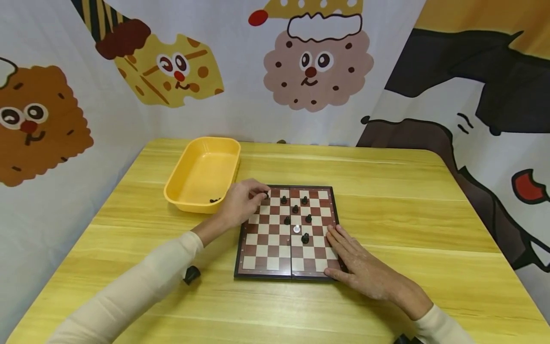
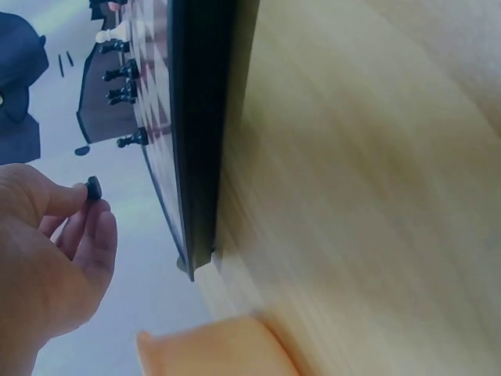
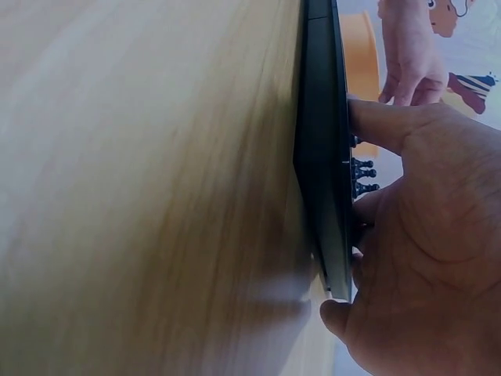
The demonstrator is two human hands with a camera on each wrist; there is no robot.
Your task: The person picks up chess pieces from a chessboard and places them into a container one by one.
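My left hand [image 1: 242, 203] pinches a black chess piece [image 2: 94, 188] between thumb and fingers, over the far left corner of the chessboard [image 1: 258, 263]. Most of that piece is hidden by the fingertips. My right hand [image 1: 358, 265] rests along the board's right edge, its fingers straight on the rim squares and the thumb near the front corner. Several black chess pieces stand upright on the board, among them a black pawn [image 1: 305, 238] near the middle. Beside it stands one white piece [image 1: 297, 229]. In the right wrist view, the right hand [image 3: 438, 227] lies against the board's dark side.
A yellow plastic tray [image 1: 178, 188] stands at the back left, close to the left hand, with a few small black pieces [image 1: 215, 200] in its near corner. The board lies on a wooden table [image 1: 408, 200]. A cartoon-printed curtain [image 1: 240, 114] hangs behind it.
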